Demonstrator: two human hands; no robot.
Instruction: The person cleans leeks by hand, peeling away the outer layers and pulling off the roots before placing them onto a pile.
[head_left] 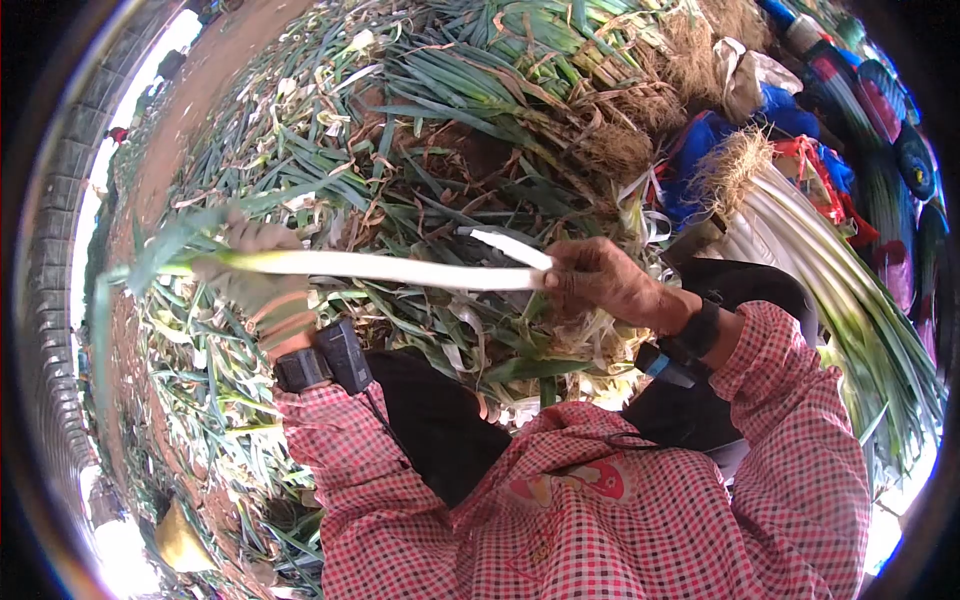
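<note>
A long green onion stretches level across the front of me, its white stalk bare and its green leaves blurred at the left. My left hand, in a pale glove and smeared by motion, is closed around it where white turns to green. The fingers of my right hand pinch the white end. From the same fingers a thin white strip sticks out up and to the left; I cannot tell whether it is peel or a blade. Loose leaves and peelings lie below both hands.
At my right leans a bundle of trimmed green onions, roots up. Untrimmed ones with soil-covered roots are heaped ahead. Leaf scraps cover the ground to the left. Blue and red bags and more bundles are at the far right.
</note>
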